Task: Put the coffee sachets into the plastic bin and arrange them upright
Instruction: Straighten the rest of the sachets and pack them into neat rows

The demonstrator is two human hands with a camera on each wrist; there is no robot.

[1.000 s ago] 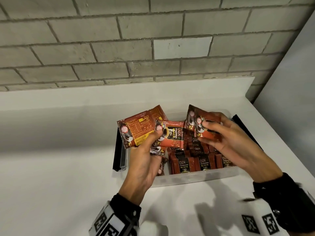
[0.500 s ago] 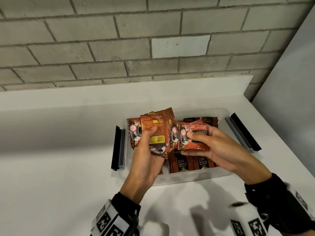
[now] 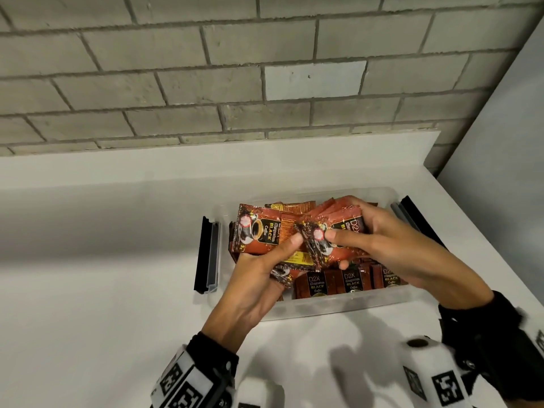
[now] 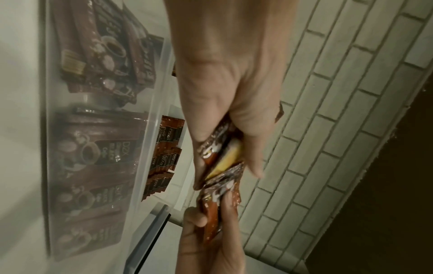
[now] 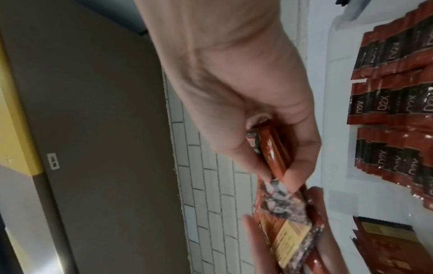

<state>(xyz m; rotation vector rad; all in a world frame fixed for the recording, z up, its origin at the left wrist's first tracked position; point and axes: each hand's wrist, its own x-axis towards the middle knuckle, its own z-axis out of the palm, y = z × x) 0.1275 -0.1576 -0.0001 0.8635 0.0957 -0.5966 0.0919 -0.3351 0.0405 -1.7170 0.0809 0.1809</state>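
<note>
Red-brown coffee sachets are bunched in both hands just above the clear plastic bin on the white table. The left hand has its fingers curled round one fan of packets, and the right hand pinches another, their edges overlapping. Upright sachets already line the bin's near wall. Judged step: squaring loose packets into one stack. Next calls for lowering them on edge into the open left part.
</note>
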